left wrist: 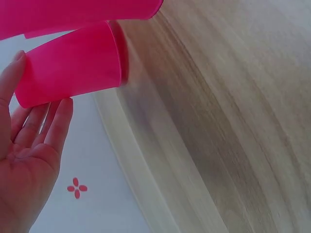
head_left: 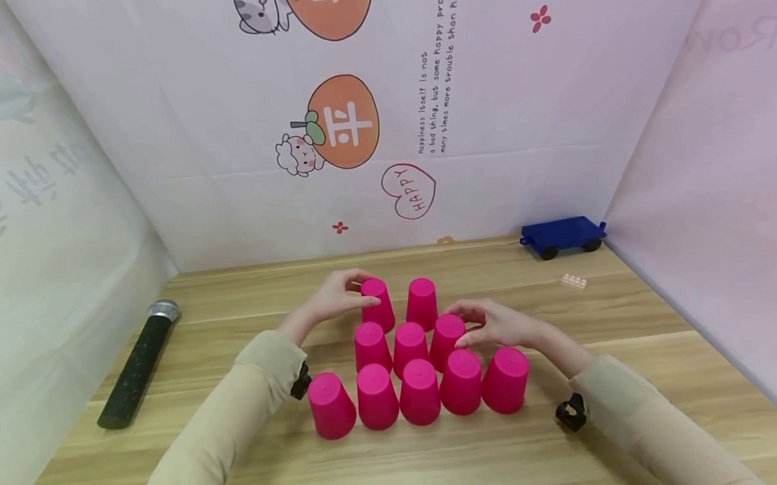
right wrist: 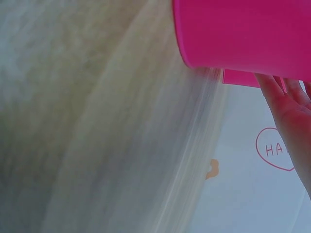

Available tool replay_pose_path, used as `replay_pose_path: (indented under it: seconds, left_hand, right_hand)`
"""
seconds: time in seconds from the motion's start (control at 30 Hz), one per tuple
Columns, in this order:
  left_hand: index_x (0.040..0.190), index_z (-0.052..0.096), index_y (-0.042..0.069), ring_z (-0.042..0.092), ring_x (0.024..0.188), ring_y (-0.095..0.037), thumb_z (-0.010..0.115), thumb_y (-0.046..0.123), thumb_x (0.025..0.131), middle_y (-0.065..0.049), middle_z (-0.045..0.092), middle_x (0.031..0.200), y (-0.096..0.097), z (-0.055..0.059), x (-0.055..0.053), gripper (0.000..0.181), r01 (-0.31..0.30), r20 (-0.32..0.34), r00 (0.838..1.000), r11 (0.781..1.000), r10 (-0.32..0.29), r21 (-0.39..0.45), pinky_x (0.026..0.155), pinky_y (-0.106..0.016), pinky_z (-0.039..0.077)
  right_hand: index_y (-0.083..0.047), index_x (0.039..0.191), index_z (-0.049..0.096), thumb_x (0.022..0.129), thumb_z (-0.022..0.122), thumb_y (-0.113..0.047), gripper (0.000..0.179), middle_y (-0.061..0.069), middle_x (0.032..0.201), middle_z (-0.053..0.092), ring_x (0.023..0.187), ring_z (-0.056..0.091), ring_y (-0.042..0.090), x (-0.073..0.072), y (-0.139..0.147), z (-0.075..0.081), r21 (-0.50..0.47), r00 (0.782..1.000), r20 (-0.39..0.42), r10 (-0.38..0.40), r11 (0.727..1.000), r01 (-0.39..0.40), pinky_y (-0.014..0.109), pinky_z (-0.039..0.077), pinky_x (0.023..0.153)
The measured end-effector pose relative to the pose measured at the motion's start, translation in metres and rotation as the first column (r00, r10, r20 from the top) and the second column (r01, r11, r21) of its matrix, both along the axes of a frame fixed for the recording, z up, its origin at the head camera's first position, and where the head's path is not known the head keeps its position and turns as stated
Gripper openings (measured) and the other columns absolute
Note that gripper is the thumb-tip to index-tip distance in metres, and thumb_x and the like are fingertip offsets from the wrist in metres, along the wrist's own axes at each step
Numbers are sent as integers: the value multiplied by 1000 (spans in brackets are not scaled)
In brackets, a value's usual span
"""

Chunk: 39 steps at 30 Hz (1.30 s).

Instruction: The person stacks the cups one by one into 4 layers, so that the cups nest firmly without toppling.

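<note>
Ten pink cups stand upside down on a wooden table (head_left: 274, 471), set out in three rows: two at the back, three in the middle and five along the front. The left hand (head_left: 337, 296) holds the back-left cup (head_left: 378, 308) near its narrow top end, thumb on one side and fingers on the other, spread about as wide as the cup. Just to the right of that cup stands the back-right cup (head_left: 422, 305). The right hand (head_left: 496, 324) has its thumb and fingers about the right-hand cup of the middle row (head_left: 445, 344), likewise parted by the cup's width; how firmly either hand grips cannot be told. The front row (head_left: 420, 395) lies nearer the person, its leftmost cup slightly apart from the others. Off to the left lies a black microphone (head_left: 138, 372) with a silver head. At the far right stand a blue toy cart (head_left: 563, 236) with black wheels and, nearer, a small pale block (head_left: 574, 282). A printed white cloth (head_left: 219, 163) hangs behind the table.
</note>
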<state>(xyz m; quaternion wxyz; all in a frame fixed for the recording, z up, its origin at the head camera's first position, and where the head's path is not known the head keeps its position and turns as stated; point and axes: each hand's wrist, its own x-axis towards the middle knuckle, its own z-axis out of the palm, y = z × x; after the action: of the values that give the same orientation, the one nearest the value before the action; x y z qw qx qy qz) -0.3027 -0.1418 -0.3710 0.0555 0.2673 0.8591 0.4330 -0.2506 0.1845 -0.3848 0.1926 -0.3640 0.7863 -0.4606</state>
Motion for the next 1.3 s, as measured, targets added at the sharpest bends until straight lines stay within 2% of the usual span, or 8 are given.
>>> replay_pose_path:
  seconds: [0.3, 0.47, 0.5, 0.77, 0.97, 1.07, 1.2, 1.3]
  left_hand:
    - [124, 57, 2, 61, 109, -33, 74, 18, 81, -17, 62, 118, 17, 6, 3, 49, 45, 49, 998, 998, -43, -44, 94, -40, 52]
    - [125, 56, 3, 60, 110, -32, 73, 16, 81, -15, 61, 119, 18, 7, 3, 49, 52, 39, 998, 996, -49, -70, 94, -38, 52]
    - [125, 56, 3, 60, 109, -31, 73, 16, 81, -14, 62, 118, 17, 3, -1, 49, 57, 32, 998, 996, -55, -66, 94, -37, 52]
    - [128, 53, -2, 59, 113, -34, 72, 11, 82, -18, 61, 121, 18, 1, -3, 52, 80, 22, 997, 995, -79, -54, 98, -41, 49]
    - [130, 51, -4, 60, 112, -35, 71, 9, 82, -21, 60, 121, 18, 2, -3, 53, 108, 30, 994, 993, -106, -39, 98, -44, 49]
    - [133, 47, -6, 58, 115, -35, 71, 9, 83, -22, 58, 125, 14, 1, -1, 58, 117, 51, 992, 992, -115, -39, 98, -41, 49]
    - [137, 42, -6, 54, 120, -36, 69, 9, 85, -23, 53, 132, 5, -1, 2, 60, 102, 82, 991, 995, -103, 16, 100, -41, 47]
    - [136, 44, -4, 54, 121, -36, 65, 12, 88, -23, 53, 133, -5, 1, 8, 55, 75, 74, 994, 995, -79, 64, 98, -41, 49]
  right_hand:
    - [-4, 125, 52, 84, 70, -17, 46, 13, 118, 63, 108, 60, 4, -1, 2, -2, 1, 1000, -2, -2, 1000, 2, 41, 47, 100]
    - [-3, 125, 52, 84, 70, -17, 47, 13, 118, 62, 108, 59, 3, -1, -1, 0, -1, 1000, 5, 3, 1000, -3, 48, 44, 101]
    - [-3, 125, 52, 84, 70, -17, 47, 14, 119, 62, 108, 59, 3, -1, -2, 0, -2, 1000, 7, 3, 1000, -3, 48, 45, 101]
    - [-4, 125, 52, 84, 70, -16, 46, 13, 120, 61, 108, 59, 2, 0, -2, 1, 5, 1000, -4, -2, 1000, 2, 41, 46, 100]
    - [-5, 126, 52, 85, 70, -16, 46, 14, 119, 61, 107, 59, 3, 0, 2, 0, -1, 1000, -2, -6, 1000, 6, 24, 49, 94]
    - [-4, 125, 52, 85, 69, -15, 45, 14, 119, 61, 108, 59, 4, -1, 2, -1, -8, 1000, -4, 1, 1000, -1, 21, 49, 93]
    - [-4, 125, 52, 85, 69, -15, 45, 14, 119, 61, 108, 59, 4, -1, 2, -1, -10, 1000, -2, -1, 1000, 1, 22, 49, 93]
    - [-4, 126, 52, 85, 69, -15, 46, 15, 120, 61, 108, 59, 4, -1, 1, -1, -11, 1000, 8, -5, 1000, 5, 22, 49, 93]
